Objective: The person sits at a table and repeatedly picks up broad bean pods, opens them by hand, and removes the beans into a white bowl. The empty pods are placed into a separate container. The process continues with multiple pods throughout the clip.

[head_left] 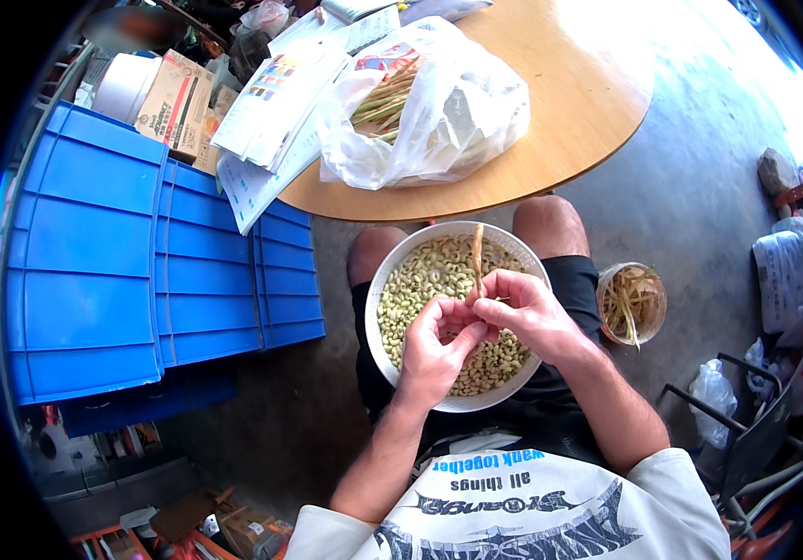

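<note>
A thin, tan dried bean pod (477,252) stands nearly upright between my hands. My right hand (534,313) pinches it near its lower end. My left hand (434,350) is closed at the same spot, thumb and fingers meeting the right hand's; the pod's lower tip is hidden by the fingers. Below them a round white bowl (373,322) rests on my lap, holding many pale green shelled beans (420,280). On the table ahead, a white plastic bag (476,117) lies open on its left side, showing more long pods (387,101).
The round wooden table (570,121) has its edge just beyond my knees. To its left lie papers (275,103) and large blue crates (84,252). On the floor at right stands a small basket (604,297) of empty husks (633,301). Farther right are plastic bags (798,275) and a metal-framed item (747,429).
</note>
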A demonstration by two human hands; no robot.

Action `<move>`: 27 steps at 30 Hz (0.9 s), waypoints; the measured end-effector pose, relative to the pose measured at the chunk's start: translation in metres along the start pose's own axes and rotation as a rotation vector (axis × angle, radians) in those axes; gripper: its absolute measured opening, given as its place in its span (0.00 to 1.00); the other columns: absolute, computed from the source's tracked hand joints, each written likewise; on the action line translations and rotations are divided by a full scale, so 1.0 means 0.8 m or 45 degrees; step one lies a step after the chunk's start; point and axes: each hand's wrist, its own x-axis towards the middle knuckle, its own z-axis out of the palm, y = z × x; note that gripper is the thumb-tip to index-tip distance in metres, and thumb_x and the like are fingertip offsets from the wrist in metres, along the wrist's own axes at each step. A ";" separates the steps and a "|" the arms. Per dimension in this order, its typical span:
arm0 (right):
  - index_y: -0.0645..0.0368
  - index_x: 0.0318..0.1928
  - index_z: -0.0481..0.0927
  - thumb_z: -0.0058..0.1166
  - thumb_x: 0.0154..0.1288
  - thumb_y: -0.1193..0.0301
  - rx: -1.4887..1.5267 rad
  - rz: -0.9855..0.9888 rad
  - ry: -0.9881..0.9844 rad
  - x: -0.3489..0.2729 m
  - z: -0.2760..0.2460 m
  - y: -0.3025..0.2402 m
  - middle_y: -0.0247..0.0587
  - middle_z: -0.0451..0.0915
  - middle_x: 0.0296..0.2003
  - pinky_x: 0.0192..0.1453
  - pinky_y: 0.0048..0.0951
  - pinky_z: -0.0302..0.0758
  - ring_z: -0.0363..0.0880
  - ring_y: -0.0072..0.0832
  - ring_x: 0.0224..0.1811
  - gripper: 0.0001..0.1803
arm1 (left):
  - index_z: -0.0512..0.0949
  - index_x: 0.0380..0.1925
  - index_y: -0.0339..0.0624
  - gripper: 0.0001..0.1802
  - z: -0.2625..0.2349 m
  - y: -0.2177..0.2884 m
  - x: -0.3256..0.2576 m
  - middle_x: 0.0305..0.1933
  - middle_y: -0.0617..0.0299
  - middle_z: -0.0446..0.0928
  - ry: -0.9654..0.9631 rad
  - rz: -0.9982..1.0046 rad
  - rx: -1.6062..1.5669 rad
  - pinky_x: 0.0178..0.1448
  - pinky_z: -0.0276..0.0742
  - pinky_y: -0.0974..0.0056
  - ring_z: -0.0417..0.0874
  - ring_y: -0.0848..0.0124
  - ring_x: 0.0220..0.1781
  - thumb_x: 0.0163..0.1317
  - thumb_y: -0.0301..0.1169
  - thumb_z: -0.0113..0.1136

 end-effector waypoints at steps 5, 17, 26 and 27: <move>0.64 0.38 0.75 0.58 0.68 0.70 0.049 -0.025 0.044 -0.001 -0.001 0.003 0.35 0.78 0.32 0.37 0.21 0.77 0.78 0.19 0.30 0.09 | 0.73 0.42 0.32 0.06 -0.001 -0.005 0.003 0.38 0.57 0.81 0.027 0.086 -0.013 0.49 0.82 0.68 0.84 0.73 0.40 0.67 0.17 0.55; 0.65 0.39 0.75 0.56 0.70 0.71 -0.006 0.001 0.016 -0.002 -0.009 0.002 0.39 0.81 0.32 0.40 0.23 0.81 0.83 0.24 0.32 0.08 | 0.73 0.43 0.34 0.06 0.004 -0.006 0.009 0.37 0.60 0.80 0.120 0.102 -0.021 0.46 0.81 0.71 0.82 0.76 0.39 0.67 0.20 0.57; 0.67 0.40 0.75 0.53 0.71 0.74 -0.050 -0.013 0.020 -0.002 -0.010 0.000 0.41 0.81 0.33 0.43 0.27 0.83 0.85 0.27 0.35 0.07 | 0.74 0.42 0.35 0.06 0.004 -0.006 0.012 0.36 0.62 0.80 0.136 0.196 0.085 0.42 0.81 0.73 0.82 0.78 0.36 0.66 0.20 0.59; 0.68 0.40 0.75 0.53 0.71 0.75 -0.063 -0.022 0.026 -0.002 -0.010 0.000 0.41 0.81 0.33 0.43 0.27 0.83 0.85 0.27 0.35 0.07 | 0.75 0.41 0.35 0.06 0.004 -0.007 0.012 0.35 0.62 0.80 0.145 0.206 0.095 0.41 0.81 0.73 0.82 0.78 0.35 0.66 0.21 0.59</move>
